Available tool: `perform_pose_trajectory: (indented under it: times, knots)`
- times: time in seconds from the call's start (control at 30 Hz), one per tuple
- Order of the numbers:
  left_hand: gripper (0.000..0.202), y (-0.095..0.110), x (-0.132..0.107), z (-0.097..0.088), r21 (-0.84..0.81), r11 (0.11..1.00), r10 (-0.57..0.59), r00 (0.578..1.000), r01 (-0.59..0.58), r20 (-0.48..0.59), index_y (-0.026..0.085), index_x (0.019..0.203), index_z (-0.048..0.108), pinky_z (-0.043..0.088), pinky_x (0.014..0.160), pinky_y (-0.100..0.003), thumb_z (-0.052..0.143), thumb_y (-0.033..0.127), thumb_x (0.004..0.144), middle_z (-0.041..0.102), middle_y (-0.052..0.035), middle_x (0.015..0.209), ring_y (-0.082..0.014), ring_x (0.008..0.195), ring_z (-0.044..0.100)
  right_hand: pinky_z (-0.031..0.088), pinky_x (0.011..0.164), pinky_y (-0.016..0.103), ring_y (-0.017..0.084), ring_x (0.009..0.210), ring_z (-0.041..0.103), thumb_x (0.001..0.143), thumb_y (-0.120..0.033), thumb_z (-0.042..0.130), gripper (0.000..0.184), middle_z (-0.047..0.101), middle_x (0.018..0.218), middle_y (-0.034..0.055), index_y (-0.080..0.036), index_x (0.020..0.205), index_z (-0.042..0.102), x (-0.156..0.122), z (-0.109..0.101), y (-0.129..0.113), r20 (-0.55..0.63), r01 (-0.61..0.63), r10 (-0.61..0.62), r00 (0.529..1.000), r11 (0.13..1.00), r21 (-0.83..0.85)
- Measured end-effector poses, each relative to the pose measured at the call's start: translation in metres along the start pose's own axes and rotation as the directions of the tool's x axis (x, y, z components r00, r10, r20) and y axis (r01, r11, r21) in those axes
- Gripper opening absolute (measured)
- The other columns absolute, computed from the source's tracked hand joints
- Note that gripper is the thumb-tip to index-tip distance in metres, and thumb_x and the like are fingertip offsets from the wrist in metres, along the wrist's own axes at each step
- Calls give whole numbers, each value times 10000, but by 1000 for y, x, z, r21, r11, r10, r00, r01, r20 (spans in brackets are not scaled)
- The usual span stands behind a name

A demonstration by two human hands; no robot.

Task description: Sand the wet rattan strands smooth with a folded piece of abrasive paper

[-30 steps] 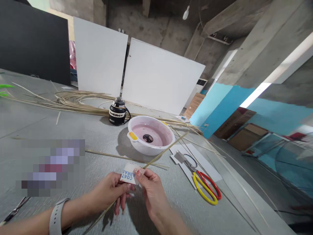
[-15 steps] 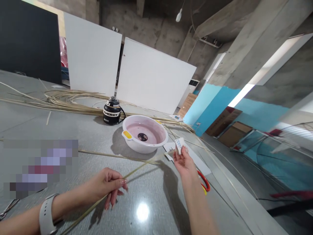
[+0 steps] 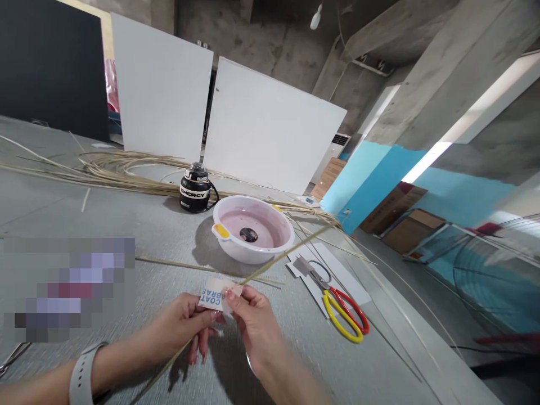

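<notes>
My left hand [image 3: 188, 322] is closed on a long, thin greenish cane strip [image 3: 280, 257], which slants from the lower left up past the basin. Beside it, my right hand [image 3: 256, 322] pinches a small white piece of sandpaper [image 3: 211, 295] with blue print on its back. The sandpaper lies against the strip right at my left fingertips, and its grit side is hidden. Just beyond my hands, another cane strip [image 3: 177, 263] rests on the table. Scissors [image 3: 343, 312] with one red and one yellow handle lie to the right, partly on white card.
A white basin [image 3: 253, 256] with liquid in it stands in front of me, a black bottle [image 3: 194, 194] to its left. Coiled cane [image 3: 113, 169] runs along the back of the table [image 3: 139, 225]. White boards [image 3: 274, 124] stand behind. A blurred-out patch covers the left side.
My right hand has come back toward me and left with the sandpaper, from beside the basin to my left hand. The scissors now show fully. My left hand has stayed nearly in place.
</notes>
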State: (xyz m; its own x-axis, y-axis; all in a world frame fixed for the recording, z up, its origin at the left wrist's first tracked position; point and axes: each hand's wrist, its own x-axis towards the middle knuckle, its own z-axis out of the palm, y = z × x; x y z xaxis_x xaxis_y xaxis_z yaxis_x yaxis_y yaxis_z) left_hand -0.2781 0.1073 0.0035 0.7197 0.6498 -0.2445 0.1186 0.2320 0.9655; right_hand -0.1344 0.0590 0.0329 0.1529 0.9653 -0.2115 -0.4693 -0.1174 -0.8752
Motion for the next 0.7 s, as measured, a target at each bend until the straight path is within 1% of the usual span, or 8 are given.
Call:
perform_pose_trajectory:
  times: [0.13, 0.2, 0.27, 0.37, 0.53, 0.63, 0.67, 0.7]
  knots:
    - [534, 1, -3, -1, 14, 1000, 0, 999, -1, 43, 178, 723, 592, 502, 566, -296, 570, 709, 771, 613, -2, 462, -118, 346, 523, 485, 647, 278, 141, 630, 625, 547, -338, 918, 318, 738, 733, 47, -139, 722, 741, 9, -9, -7, -42, -22, 22, 999, 1000, 14]
    - [536, 4, -5, -4, 26, 1000, -5, 998, 4, 65, 165, 802, 640, 524, 631, -312, 578, 697, 781, 610, 14, 455, -117, 350, 530, 499, 638, 277, 155, 640, 646, 494, -287, 936, 320, 741, 724, 55, -133, 687, 733, 21, -23, -22, -144, 42, -36, 989, 998, 42]
    - [533, 7, -6, -8, 24, 1000, -2, 995, 0, 99, 158, 851, 668, 540, 772, -349, 588, 681, 790, 605, 32, 448, -106, 354, 538, 518, 642, 263, 168, 702, 680, 467, -226, 941, 324, 756, 774, 53, -144, 698, 729, 35, -44, -43, -281, 148, -121, 952, 986, 74]
    - [520, 12, -8, -9, 23, 1000, -6, 990, 3, 141, 162, 816, 670, 503, 937, -403, 606, 677, 784, 600, 44, 439, -94, 357, 541, 536, 645, 225, 129, 715, 685, 545, -138, 895, 257, 748, 769, -12, -188, 692, 690, 51, -81, -77, -439, 256, -187, 879, 961, 104]
    - [505, 13, -10, -8, 38, 999, -5, 989, 0, 146, 162, 807, 673, 481, 981, -438, 602, 662, 800, 607, 41, 438, -98, 350, 539, 568, 624, 227, 115, 688, 697, 733, -95, 768, 173, 738, 772, -34, -212, 765, 645, 52, -127, -116, -587, 369, -227, 777, 920, 133]
    - [479, 10, -7, -10, 7, 1000, 20, 993, -21, 117, 164, 820, 673, 481, 984, -431, 613, 640, 815, 626, 37, 445, -98, 354, 551, 542, 593, 157, 57, 633, 671, 844, -116, 672, 159, 708, 705, -85, -238, 765, 607, 44, -136, -130, -660, 449, -258, 705, 883, 134]
    - [485, 10, -6, -11, -10, 1000, 29, 995, -28, 100, 163, 825, 674, 487, 975, -425, 618, 645, 810, 631, 35, 447, -99, 356, 556, 539, 582, 157, 58, 619, 667, 855, -121, 660, 155, 707, 693, -78, -237, 764, 612, 42, -133, -129, -668, 449, -250, 701, 883, 140]
    - [497, 10, -4, -11, -23, 999, 39, 996, -37, 79, 161, 833, 676, 497, 960, -417, 622, 654, 803, 635, 33, 450, -100, 359, 561, 545, 578, 172, 73, 621, 670, 847, -126, 670, 138, 717, 702, -58, -231, 769, 628, 40, -126, -125, -655, 427, -233, 719, 891, 152]
